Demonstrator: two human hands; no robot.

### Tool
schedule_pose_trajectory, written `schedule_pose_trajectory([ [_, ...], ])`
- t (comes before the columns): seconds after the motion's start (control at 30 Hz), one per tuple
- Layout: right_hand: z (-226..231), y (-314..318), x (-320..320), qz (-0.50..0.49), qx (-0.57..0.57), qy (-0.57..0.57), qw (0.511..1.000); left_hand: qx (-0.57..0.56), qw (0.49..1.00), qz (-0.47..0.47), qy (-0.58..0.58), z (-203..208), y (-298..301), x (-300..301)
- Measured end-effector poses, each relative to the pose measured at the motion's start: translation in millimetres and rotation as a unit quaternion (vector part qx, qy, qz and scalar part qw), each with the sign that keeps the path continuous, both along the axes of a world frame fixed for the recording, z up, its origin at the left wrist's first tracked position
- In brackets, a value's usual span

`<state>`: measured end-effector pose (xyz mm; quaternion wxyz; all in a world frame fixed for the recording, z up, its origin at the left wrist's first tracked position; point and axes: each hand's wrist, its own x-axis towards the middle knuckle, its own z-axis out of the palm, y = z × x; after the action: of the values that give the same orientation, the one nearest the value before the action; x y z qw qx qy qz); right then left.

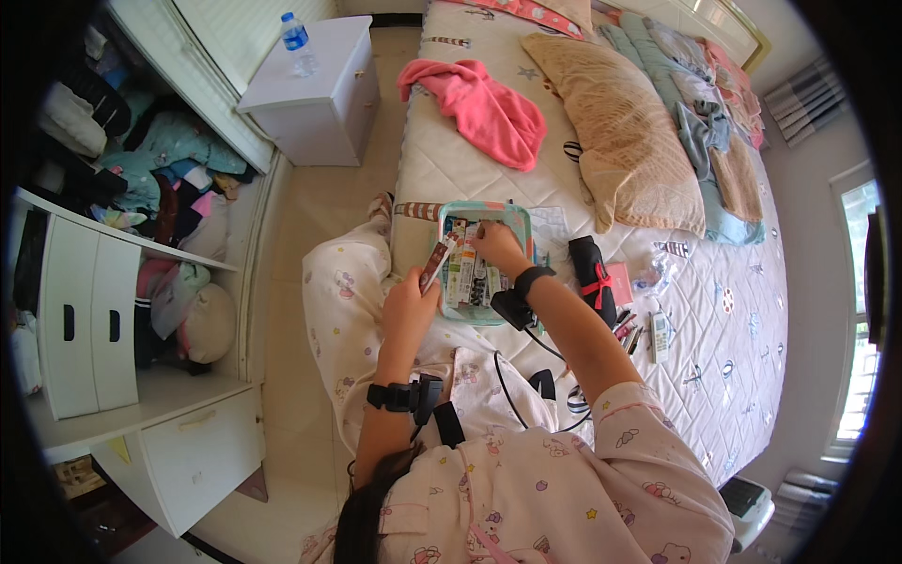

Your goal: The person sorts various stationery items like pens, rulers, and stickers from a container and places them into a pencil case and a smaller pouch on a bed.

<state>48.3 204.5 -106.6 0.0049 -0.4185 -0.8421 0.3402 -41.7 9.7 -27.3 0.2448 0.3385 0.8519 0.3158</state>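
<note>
My left hand (410, 306) is closed round a slim brown-and-white box (435, 262), held upright and tilted at the left side of a teal plastic basket (521, 218). Several narrow boxes and tubes (461, 274), mostly white with green and dark parts, stand packed inside the basket. Over its far half is my right hand (500, 247), its fingers curled down among the contents. The fingertips are small and partly hidden, so what they grip cannot be made out. The basket rests by my lap at the bed's edge.
Right of the basket lie a black roll with a red ribbon (592, 273), several pens or makeup sticks (628, 327) and a white remote control (660, 336). Farther off are a pink cloth (484, 113) and a tan pillow (615, 132). A nightstand (324, 85) carries a water bottle (297, 45).
</note>
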Motion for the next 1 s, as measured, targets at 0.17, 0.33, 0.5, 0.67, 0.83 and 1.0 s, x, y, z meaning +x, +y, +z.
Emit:
schedule_pose_trajectory([
  [0.17,20.2,-20.0,-6.7,0.060,0.108,-0.063,0.990,0.001,1.000,0.004,-0.009,-3.7,-0.6,-0.8],
  [0.33,2.1,-24.9,3.0,0.151,0.145,-0.102,0.973,0.007,1.000,0.001,-0.005,-5.1,-0.2,-0.9],
  [0.5,6.2,-28.3,5.5,0.184,0.162,-0.114,0.963,0.010,1.000,0.002,-0.007,-6.4,-2.1,-1.8],
  [0.67,2.2,-29.6,3.9,0.229,0.208,-0.170,0.936,0.013,1.000,-0.001,-0.006,-3.5,-0.7,-0.2],
  [0.83,24.6,-41.1,7.2,0.279,0.238,-0.147,0.919,0.019,1.000,0.006,-0.003,-9.4,-3.9,-2.1],
  [1.0,35.2,-57.3,17.2,0.282,0.167,-0.240,0.914,0.023,1.000,0.000,-0.008,-9.9,-0.5,-1.8],
])
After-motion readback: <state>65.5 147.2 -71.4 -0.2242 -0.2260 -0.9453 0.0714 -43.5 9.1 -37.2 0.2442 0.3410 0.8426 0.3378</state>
